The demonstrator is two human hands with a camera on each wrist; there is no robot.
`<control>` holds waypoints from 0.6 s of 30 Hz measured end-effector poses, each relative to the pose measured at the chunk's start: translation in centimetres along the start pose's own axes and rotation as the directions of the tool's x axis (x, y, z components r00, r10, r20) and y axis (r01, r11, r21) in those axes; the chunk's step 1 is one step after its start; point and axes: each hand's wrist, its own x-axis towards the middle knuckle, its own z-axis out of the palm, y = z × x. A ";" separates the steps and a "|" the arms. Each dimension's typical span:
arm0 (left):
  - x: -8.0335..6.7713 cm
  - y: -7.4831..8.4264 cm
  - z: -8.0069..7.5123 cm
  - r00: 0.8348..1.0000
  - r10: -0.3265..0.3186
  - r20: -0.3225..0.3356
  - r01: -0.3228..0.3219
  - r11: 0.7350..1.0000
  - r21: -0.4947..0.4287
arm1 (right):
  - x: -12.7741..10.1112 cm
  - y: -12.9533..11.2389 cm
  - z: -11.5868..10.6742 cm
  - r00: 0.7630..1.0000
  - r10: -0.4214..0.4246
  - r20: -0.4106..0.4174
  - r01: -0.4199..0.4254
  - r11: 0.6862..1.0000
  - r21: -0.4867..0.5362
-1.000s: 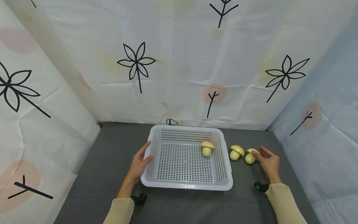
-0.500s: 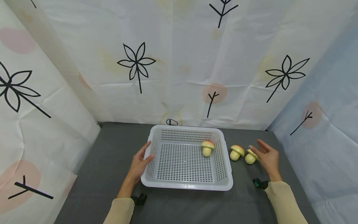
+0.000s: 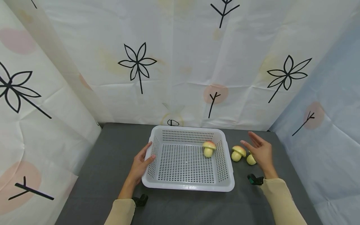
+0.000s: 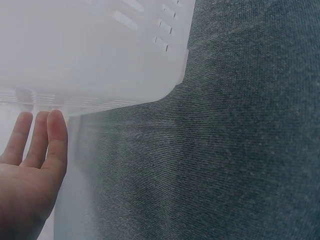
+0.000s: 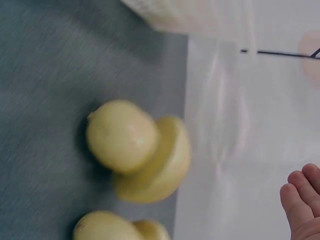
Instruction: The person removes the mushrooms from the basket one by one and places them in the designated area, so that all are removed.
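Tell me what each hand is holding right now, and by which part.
Nothing is gripped. The left hand rests open against the basket's left wall; the right hand hovers open above the mushrooms.

Three toy mushrooms (image 3: 209, 148) (image 3: 237, 152) (image 3: 250, 159), one white perforated basket (image 3: 188, 186), two hands (image 3: 139, 164) (image 3: 260, 151), one grey table (image 3: 112, 162).

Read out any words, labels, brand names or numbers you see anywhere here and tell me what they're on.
None: no readable text shows in any view.
The curtain carries only drawn black flowers and twigs, no letters.
The white basket and the toy mushrooms show no label or brand.
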 end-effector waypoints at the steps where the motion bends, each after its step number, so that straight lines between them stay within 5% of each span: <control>1: 0.0 0.0 0.0 1.000 -0.001 0.000 0.001 1.000 -0.001 | 0.0 -0.4 0.1 1.000 -0.011 0.006 0.011 1.000 0.008; 18: 0.0 0.1 0.1 1.000 0.006 0.001 -0.006 1.000 -0.019 | 0.6 -4.9 4.5 0.985 -0.158 0.066 0.142 0.970 0.197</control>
